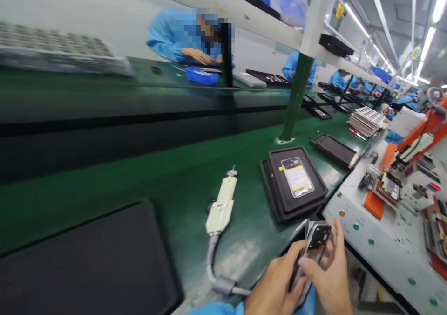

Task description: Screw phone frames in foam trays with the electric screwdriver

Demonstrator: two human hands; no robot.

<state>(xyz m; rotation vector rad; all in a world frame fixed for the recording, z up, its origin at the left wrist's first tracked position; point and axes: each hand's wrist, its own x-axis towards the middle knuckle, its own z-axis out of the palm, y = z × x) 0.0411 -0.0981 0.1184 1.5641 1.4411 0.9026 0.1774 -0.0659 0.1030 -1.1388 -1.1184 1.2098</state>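
Both my hands are wrapped round a phone housing (pixel 316 243) at the lower right, tilted up over the bench edge. Black parts and a yellow strip show at its upper end, and clear film seems to cover it. My left hand (pixel 279 275) grips its left side and lower part. On the other side, my right hand (pixel 331 268) holds it with the thumb across its front and the fingers behind. Just beyond lies another phone housing (pixel 298 177), with a white label area, on stacked black trays (pixel 314 203).
A cream handheld tool with a grey cable (pixel 221 208) lies on the green bench (pixel 195 184). A large black tray (pixel 87 263) is at lower left. To the right stands a machine (pixel 370 224) with buttons. Co-workers in blue (pixel 171 35) sit across the line.
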